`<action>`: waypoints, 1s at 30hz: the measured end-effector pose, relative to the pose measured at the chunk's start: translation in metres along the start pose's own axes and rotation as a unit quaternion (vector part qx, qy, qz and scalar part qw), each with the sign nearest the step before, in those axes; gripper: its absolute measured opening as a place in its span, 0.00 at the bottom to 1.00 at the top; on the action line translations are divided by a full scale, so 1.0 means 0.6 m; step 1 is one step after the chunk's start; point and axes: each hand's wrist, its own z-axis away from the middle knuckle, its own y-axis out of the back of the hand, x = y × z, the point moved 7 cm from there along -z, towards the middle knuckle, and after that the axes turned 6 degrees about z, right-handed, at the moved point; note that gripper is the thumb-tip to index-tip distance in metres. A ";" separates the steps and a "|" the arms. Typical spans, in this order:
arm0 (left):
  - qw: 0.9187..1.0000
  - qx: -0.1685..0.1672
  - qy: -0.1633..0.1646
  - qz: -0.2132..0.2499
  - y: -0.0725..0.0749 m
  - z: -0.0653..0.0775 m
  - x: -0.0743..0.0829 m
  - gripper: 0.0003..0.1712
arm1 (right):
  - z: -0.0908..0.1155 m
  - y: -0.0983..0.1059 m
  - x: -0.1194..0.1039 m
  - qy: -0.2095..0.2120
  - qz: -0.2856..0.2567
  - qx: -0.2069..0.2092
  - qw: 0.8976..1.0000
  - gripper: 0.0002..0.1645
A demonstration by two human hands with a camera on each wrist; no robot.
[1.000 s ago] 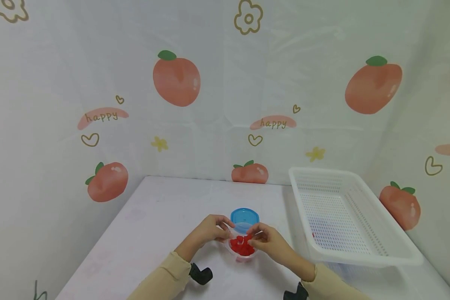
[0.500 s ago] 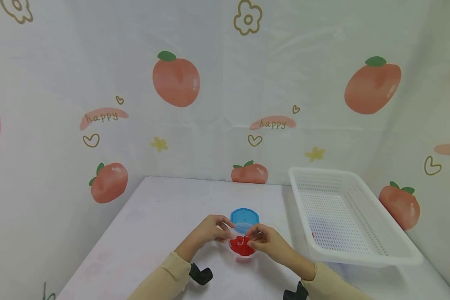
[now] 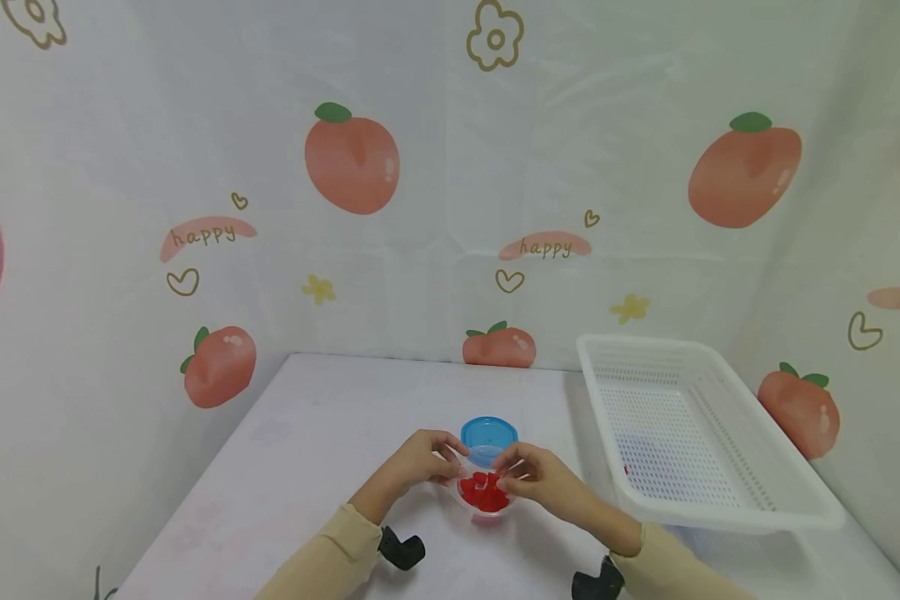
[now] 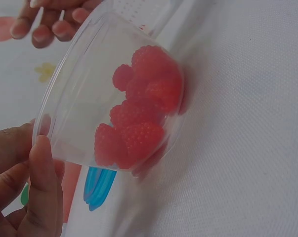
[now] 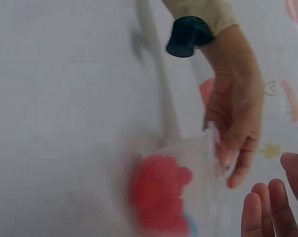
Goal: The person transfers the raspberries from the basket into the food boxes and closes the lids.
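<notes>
A clear plastic tub [image 4: 72, 113] stands on the table with several red raspberries [image 3: 483, 493] in its bottom. My left hand [image 3: 429, 457] pinches the tub's rim between thumb and fingers at its left side. My right hand [image 3: 542, 482] hovers over the tub's right side. In the right wrist view the right hand's fingers [image 5: 278, 200] and thumb stand apart with nothing between them. Behind the tub, partly hidden by it, is a round blue lid [image 3: 489, 433].
A white perforated basket [image 3: 727, 517] stands on the right of the table [image 3: 330, 417], with a small red bit showing through its left side. Behind the table hangs a white cloth [image 3: 420, 125] printed with fruit and flowers.
My right forearm has shifted slightly to the right, and the right hand a little with it. The left hand keeps its grip on the tub, which stays in place.
</notes>
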 end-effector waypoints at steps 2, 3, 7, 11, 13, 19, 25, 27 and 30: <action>1.000 0.000 0.001 0.002 0.000 0.000 0.000 0.14 | 0.002 0.010 -0.011 0.013 0.003 0.002 1.000 0.16; 1.000 0.001 0.001 0.003 0.000 0.000 0.000 0.14 | 0.003 0.017 -0.017 0.020 0.005 0.005 1.000 0.16; 1.000 0.004 0.004 0.004 0.000 0.001 0.000 0.14 | 0.007 0.049 -0.037 0.037 0.008 0.028 0.999 0.16; 1.000 0.007 0.006 0.003 0.000 0.002 0.000 0.14 | 0.011 0.085 -0.046 0.028 0.010 0.065 0.997 0.16; 1.000 0.007 0.005 0.004 0.000 0.003 0.000 0.14 | 0.012 0.104 -0.047 0.024 0.008 0.089 0.996 0.16; 1.000 0.008 0.004 0.003 -0.001 0.003 -0.001 0.14 | 0.019 0.172 -0.050 0.054 -0.014 0.163 0.985 0.13; 1.000 0.012 0.004 0.000 -0.001 0.003 0.000 0.13 | 0.032 0.242 -0.042 0.078 -0.053 0.221 0.971 0.09; 1.000 0.012 0.004 -0.001 -0.001 0.003 0.000 0.13 | 0.037 0.263 -0.033 0.076 -0.061 0.238 0.966 0.10; 1.000 0.010 0.002 0.000 -0.002 0.003 0.000 0.14 | 0.040 0.287 -0.010 0.068 -0.071 0.251 0.963 0.12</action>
